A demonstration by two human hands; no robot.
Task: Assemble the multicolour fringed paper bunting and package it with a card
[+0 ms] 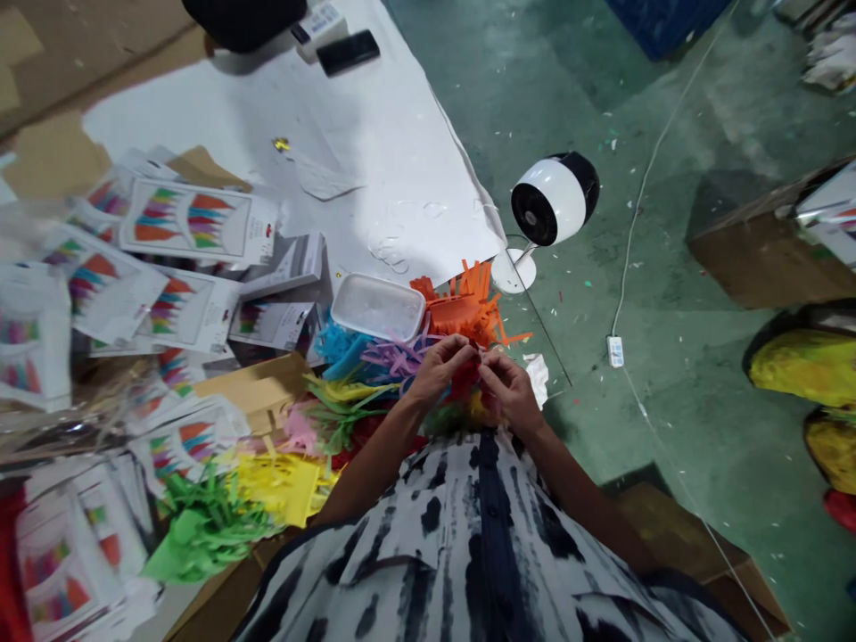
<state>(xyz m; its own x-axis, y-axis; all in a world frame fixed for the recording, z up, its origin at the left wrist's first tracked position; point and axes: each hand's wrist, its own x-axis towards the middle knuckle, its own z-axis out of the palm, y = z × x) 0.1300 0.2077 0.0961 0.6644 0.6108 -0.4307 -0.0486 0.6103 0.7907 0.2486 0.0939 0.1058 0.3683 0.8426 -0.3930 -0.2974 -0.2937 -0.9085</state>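
Close together in front of my body, my left hand and my right hand pinch a piece of red paper between their fingertips. Fringed orange paper lies just beyond them. Left of my hands are purple strips, blue paper and green strips. A shallow translucent tray rests behind the strips. Nearer my left forearm are yellow paper and bright green fringed paper.
Printed packages are heaped at the left. A black phone sits at the white table's far end. Beyond the table's right edge stands a white and black fan. A cardboard box is on the floor at right.
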